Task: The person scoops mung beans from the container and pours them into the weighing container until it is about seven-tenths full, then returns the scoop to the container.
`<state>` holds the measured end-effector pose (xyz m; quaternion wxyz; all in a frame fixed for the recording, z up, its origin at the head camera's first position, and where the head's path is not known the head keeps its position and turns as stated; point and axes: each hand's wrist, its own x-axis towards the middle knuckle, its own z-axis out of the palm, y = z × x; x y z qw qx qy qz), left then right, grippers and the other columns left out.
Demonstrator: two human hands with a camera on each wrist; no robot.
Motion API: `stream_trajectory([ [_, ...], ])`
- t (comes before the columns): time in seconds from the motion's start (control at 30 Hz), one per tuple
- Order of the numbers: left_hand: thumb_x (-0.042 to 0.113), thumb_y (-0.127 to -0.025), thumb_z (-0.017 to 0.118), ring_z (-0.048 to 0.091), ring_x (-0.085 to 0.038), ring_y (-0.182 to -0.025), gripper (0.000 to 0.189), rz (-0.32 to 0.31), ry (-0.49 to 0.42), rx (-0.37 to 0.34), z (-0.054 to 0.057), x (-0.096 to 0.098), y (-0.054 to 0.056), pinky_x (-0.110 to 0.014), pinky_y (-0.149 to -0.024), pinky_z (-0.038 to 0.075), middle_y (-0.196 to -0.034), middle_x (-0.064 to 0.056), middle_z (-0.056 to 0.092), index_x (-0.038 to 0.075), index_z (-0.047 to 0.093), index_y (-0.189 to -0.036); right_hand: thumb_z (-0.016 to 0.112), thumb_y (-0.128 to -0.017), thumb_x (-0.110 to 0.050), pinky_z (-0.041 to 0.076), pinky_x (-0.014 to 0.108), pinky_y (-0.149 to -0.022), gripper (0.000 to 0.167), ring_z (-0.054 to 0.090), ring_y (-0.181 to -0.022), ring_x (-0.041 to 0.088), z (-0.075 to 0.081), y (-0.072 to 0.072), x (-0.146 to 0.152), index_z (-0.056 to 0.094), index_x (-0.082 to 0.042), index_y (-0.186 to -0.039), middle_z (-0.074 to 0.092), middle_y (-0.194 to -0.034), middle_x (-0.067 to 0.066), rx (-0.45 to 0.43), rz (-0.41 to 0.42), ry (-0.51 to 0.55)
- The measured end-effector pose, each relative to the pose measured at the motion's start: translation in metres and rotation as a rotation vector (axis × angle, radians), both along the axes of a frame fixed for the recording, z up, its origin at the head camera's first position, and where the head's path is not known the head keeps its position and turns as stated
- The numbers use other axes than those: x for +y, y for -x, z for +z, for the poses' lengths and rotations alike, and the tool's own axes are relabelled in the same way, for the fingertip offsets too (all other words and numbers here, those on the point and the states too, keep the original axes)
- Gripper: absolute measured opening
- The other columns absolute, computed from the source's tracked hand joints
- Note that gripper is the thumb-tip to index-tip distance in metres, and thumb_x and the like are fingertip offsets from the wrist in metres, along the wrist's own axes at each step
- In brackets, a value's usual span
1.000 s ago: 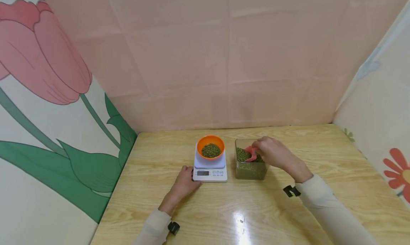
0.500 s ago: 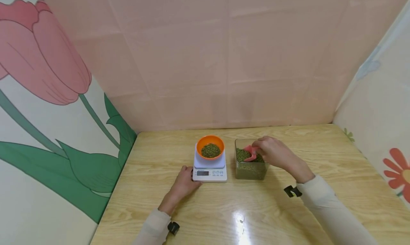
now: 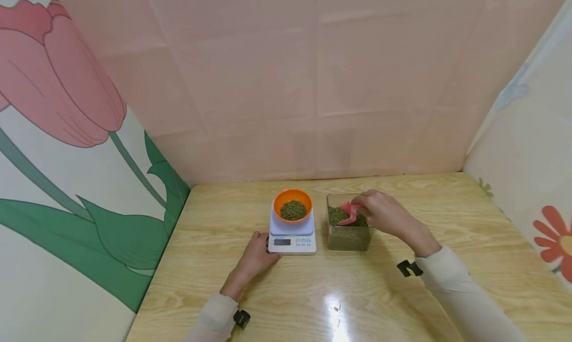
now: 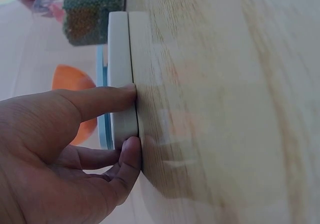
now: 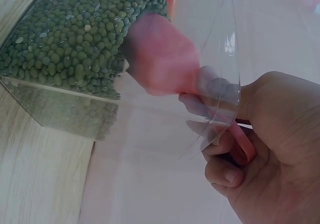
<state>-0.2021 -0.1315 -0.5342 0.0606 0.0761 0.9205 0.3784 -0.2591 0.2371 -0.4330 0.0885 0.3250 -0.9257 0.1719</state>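
My left hand (image 3: 256, 255) grips the front left corner of a white digital kitchen scale (image 3: 286, 250); in the left wrist view, the thumb (image 4: 112, 99) lies along its front side and the curled fingers meet its left side. An orange bowl (image 3: 292, 195) with green mung beans (image 3: 293, 211) in it stands on the scale. My right hand (image 3: 386, 215) holds a pink scoop (image 5: 162, 56) by its handle, over the rim of a clear square container (image 3: 349, 243). The scoop's mouth is down at the mung beans (image 5: 65, 43) in that container.
Scale and container stand side by side on a wooden table (image 3: 214, 218), a narrow gap between them. A pink-covered wall (image 3: 268, 108) rises behind the table's far edge. Flower-printed panels flank it on the left (image 3: 67, 257) and right (image 3: 527, 148).
My right hand has tipped and shifted the scoop slightly left in the beans. The left hand, scale and bowl have held still.
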Motion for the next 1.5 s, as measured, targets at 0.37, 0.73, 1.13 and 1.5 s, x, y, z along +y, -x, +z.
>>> stream_trajectory([
  [0.37,0.011,-0.086,0.087,0.052,-0.022,-0.099,0.054,-0.003,-0.009,0.004,-0.001,-0.001,0.000,-0.044,-0.092,0.053,-0.113,-0.014,0.060,-0.006,0.066,-0.133,0.073,-0.096,0.001,0.060,0.051,-0.084,0.016,0.073,-0.095,0.031,-0.002,-0.004,0.000,0.078,-0.001,-0.111,0.079,-0.105,0.012,0.030,-0.012,0.006],
  [0.73,0.012,-0.086,0.087,0.051,-0.021,-0.099,0.051,-0.012,0.007,0.027,-0.001,-0.001,0.001,-0.041,-0.090,0.051,-0.112,-0.013,0.064,-0.003,0.069,-0.131,0.073,-0.095,0.002,0.060,0.052,-0.083,0.018,0.073,-0.097,0.033,-0.007,-0.004,-0.002,0.078,0.000,-0.113,0.078,-0.108,0.015,0.066,-0.028,0.015],
  [1.13,0.013,-0.086,0.087,0.050,-0.021,-0.098,0.051,-0.006,0.005,0.024,-0.001,-0.001,-0.001,-0.040,-0.089,0.051,-0.111,-0.013,0.063,-0.003,0.069,-0.131,0.073,-0.095,0.001,0.059,0.055,-0.086,0.019,0.073,-0.099,0.035,-0.009,-0.003,0.001,0.078,-0.001,-0.113,0.078,-0.108,0.015,0.069,-0.038,0.050],
  [1.5,0.013,-0.087,0.086,0.050,-0.021,-0.100,0.052,-0.005,0.002,0.012,0.000,0.000,-0.001,-0.041,-0.091,0.051,-0.114,-0.013,0.062,-0.003,0.067,-0.133,0.073,-0.094,0.003,0.058,0.055,-0.085,0.022,0.072,-0.099,0.035,-0.013,-0.002,0.006,0.077,0.000,-0.115,0.077,-0.108,0.016,0.080,-0.046,0.077],
])
